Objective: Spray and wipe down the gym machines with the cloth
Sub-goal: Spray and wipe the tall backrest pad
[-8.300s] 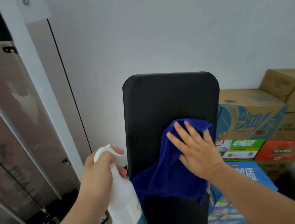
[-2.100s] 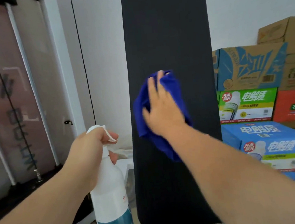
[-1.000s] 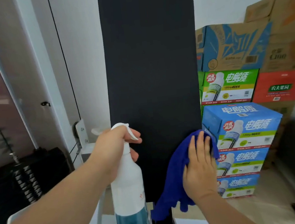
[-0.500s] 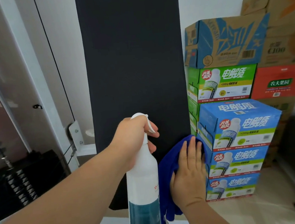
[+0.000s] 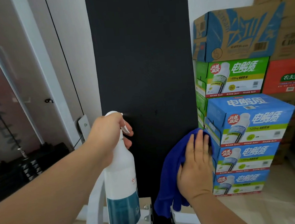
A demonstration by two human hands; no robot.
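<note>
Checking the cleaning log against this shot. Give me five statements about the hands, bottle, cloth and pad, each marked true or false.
1. The left hand holds the spray bottle. True.
2. The cloth is red. False: it is blue.
3. The right hand presses the cloth on the lower right of the black pad. True.
4. The bottle is lying on the floor. False: it is held upright, nozzle toward the pad.
5. The boxes are stacked left of the pad. False: they are on its right.

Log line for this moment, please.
left hand: aiming spray bottle at black pad | right hand: pressing blue cloth on pad's lower right
</note>
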